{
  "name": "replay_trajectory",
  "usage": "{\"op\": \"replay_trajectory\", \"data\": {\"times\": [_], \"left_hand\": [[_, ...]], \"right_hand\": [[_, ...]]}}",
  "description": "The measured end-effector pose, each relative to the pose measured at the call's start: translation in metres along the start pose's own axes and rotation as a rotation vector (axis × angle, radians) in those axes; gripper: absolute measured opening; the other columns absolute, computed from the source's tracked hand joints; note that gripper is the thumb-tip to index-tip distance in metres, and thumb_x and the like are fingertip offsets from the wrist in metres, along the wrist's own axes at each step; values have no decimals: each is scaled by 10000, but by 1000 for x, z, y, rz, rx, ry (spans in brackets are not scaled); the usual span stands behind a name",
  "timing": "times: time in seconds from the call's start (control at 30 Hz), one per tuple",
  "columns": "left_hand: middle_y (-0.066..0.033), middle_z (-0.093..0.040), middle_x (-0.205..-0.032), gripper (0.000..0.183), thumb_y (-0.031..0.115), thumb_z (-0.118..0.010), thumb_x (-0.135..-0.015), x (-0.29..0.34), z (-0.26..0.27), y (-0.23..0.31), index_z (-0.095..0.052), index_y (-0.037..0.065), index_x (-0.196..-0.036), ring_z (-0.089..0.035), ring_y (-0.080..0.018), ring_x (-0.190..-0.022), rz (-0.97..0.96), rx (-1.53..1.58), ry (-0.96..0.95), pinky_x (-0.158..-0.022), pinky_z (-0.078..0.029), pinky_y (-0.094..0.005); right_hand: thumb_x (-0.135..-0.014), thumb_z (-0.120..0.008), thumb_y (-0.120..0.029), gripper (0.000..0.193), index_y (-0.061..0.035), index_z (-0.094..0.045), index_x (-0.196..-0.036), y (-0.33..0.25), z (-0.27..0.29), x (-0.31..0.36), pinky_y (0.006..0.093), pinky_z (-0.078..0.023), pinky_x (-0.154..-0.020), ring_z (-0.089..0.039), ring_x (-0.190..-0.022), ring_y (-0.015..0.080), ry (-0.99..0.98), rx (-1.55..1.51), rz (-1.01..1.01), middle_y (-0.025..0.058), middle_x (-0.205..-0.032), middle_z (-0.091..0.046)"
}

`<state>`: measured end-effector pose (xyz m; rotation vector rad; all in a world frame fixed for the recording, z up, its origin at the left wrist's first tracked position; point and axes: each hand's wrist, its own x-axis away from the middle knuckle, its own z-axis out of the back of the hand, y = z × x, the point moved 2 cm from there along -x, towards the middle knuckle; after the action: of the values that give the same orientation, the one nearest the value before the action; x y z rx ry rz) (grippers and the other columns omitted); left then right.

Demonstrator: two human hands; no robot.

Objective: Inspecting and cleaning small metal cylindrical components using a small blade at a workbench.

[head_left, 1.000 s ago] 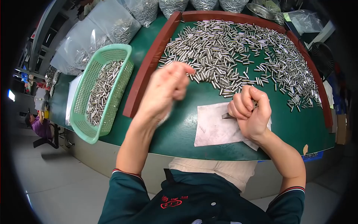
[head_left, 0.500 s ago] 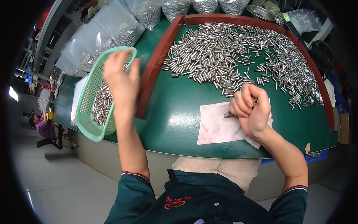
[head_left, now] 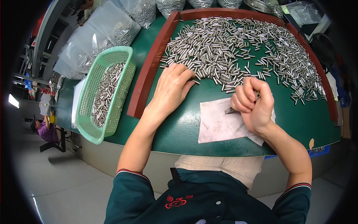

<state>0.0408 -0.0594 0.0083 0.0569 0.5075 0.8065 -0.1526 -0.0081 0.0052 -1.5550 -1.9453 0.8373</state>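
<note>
Look, from the head, the left hand [head_left: 174,83] curls at the near-left edge of heaped silver metal cylinders [head_left: 214,56], its hold unclear to me; the right hand [head_left: 254,102] clenches a grey, flat piece [head_left: 229,111] over stained white sheeting [head_left: 216,128].

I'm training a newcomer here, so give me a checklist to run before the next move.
1. Left hand at the near edge of the loose silvery cylindrical metal pins: ok.
2. Pin secured in that hand: cannot tell.
3. Dark grey metallic-looking piece in the closed right hand: ok.
4. Light-green perforated plastic basket upright, contents below its rim: ok.
5. Whitish rectangular sheet free of stains: not ok, smudged.
6. Red-brown bars enclosing the pins on every side: not ok, near side open.
</note>
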Motion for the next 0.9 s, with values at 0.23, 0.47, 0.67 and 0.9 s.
{"op": "replay_trajectory", "data": {"times": [0.23, 0.47, 0.67, 0.9], "left_hand": [[-69, -502, -817, 166, 53, -639, -664, -2, 0, 3, -571, 33, -814, -484, -235, -807, -42, -5, -21, -722, -393, -337], [-72, -504, -768, 142, 53, -639, -671, 0, 2, 12, -576, 13, -791, -488, -238, -760, -43, 9, -68, -690, -399, -338], [-76, -508, -731, 133, 37, -630, -673, -1, -1, 11, -604, 8, -800, -498, -229, -708, -73, -28, -68, -634, -411, -331], [-55, -466, -723, 77, 53, -613, -669, -2, -7, 12, -568, 38, -731, -475, -201, -721, -139, -133, -12, -647, -392, -322]], "right_hand": [[-849, -297, -242, 345, -133, -264, -523, 0, 1, -1, 244, -182, -421, -165, -373, 79, 12, 17, -35, -37, -411, -220], [-837, -307, -197, 322, -122, -260, -527, 0, 2, -2, 232, -169, -399, -177, -379, 65, 8, -19, -25, -25, -416, -243], [-845, -311, -199, 330, -117, -263, -529, 0, 4, -2, 231, -170, -398, -176, -380, 66, 9, -34, -32, -23, -416, -243], [-846, -313, -198, 331, -114, -267, -529, 0, 3, -2, 230, -167, -394, -178, -381, 63, 10, -45, -39, -22, -419, -247]]}}
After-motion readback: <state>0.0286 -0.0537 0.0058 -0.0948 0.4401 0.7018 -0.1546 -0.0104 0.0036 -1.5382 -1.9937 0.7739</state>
